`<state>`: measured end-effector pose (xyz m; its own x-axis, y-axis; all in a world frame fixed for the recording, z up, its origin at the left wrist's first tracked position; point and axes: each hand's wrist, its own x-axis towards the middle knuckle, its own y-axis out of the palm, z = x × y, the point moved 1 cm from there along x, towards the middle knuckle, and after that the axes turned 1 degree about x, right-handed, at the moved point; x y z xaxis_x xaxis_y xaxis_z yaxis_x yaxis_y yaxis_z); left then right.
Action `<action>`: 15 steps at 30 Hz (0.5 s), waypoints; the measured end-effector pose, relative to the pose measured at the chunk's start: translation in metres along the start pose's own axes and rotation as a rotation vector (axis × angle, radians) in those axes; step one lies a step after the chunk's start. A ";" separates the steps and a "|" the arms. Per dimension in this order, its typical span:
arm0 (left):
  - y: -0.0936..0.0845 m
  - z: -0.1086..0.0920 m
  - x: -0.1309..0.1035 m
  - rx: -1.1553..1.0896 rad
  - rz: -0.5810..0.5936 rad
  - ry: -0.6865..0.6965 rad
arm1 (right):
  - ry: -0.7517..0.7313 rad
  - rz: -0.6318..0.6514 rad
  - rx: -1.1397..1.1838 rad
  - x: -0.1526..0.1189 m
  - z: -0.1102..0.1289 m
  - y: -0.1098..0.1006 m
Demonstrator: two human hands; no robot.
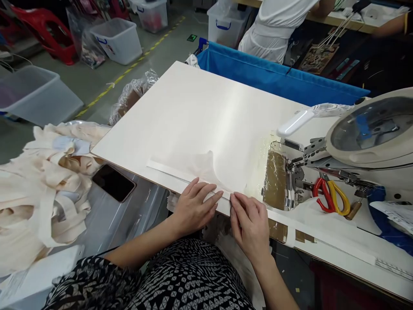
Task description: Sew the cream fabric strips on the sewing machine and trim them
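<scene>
A thin, sheer white cloth piece (200, 165) with a curved edge lies along the front edge of the white tabletop (200, 112). Beneath it runs a printed measuring strip (171, 174) with black tick marks. My left hand (196, 206) rests with outstretched fingers on the cloth and strip near the table edge. To its right, my right hand (250, 221) has its fingers bent together over the edge, pinching the cloth's near border; its thumb is partly hidden. On the right stands a sewing machine (364, 142), its metal plate area apart from my hands.
Red and yellow scissors (332, 196) lie by the machine. At the left, cream fabric pieces (41, 185) and a phone (114, 183) sit on a plastic bin. A blue cloth bin (274, 75) borders the table's far side; a person in white (274, 26) is beyond.
</scene>
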<state>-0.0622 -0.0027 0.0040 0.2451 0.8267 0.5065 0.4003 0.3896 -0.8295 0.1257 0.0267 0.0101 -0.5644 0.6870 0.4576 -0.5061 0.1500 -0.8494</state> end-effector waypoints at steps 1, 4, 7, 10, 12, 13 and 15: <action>0.000 0.000 0.000 0.000 0.004 -0.002 | -0.010 0.001 -0.007 -0.001 0.000 0.000; 0.001 -0.001 0.000 0.008 0.009 -0.005 | -0.022 0.002 -0.019 -0.003 0.000 0.000; 0.001 -0.001 0.000 0.026 0.015 -0.004 | -0.014 -0.002 -0.020 -0.002 0.000 0.000; 0.002 -0.001 0.000 0.042 0.020 -0.006 | -0.003 -0.004 -0.021 -0.001 0.001 0.000; 0.001 -0.001 0.000 0.043 0.027 -0.010 | 0.014 0.011 -0.017 -0.001 0.002 -0.001; 0.001 -0.002 0.000 0.040 0.031 -0.013 | 0.025 0.023 -0.015 0.000 0.003 -0.001; 0.000 -0.004 0.001 0.029 0.035 -0.021 | 0.043 0.045 -0.021 0.001 0.004 -0.002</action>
<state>-0.0588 -0.0035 0.0053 0.2403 0.8483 0.4719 0.3661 0.3711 -0.8534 0.1231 0.0241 0.0131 -0.5578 0.7232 0.4072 -0.4668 0.1323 -0.8744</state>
